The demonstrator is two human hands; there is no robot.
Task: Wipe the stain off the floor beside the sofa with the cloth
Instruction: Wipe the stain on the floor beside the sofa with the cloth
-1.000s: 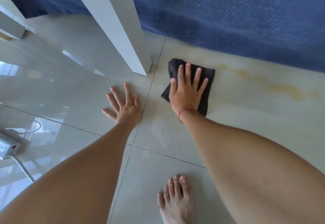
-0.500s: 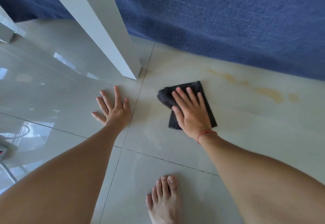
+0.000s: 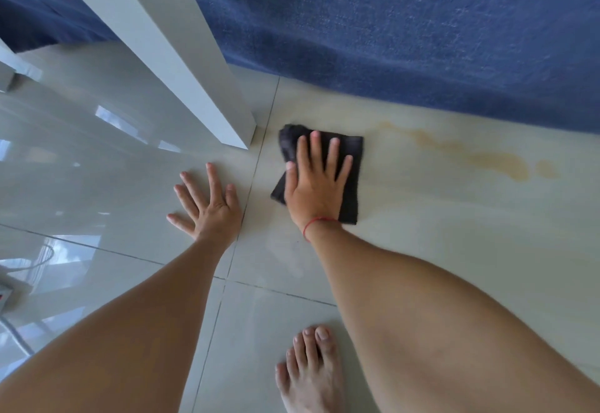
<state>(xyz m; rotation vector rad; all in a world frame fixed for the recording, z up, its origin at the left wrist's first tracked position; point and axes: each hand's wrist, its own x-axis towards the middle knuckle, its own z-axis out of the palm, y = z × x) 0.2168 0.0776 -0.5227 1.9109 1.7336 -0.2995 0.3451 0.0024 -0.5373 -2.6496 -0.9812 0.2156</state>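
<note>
A dark grey folded cloth lies flat on the pale floor tile. My right hand presses down on it with fingers spread, a red string around the wrist. A yellowish-brown stain streaks the tile to the right of the cloth, along the base of the blue sofa. The cloth sits left of the stain's darkest patch. My left hand rests flat on the neighbouring tile, fingers apart, holding nothing.
A white table leg stands just left of the cloth, its foot close to the cloth's top corner. My bare foot is at the bottom. A white power strip with cable lies at the left edge.
My right hand has slid the cloth away from me, toward the sofa and the table leg, and straightened it. My left hand has stayed planted on the floor.
</note>
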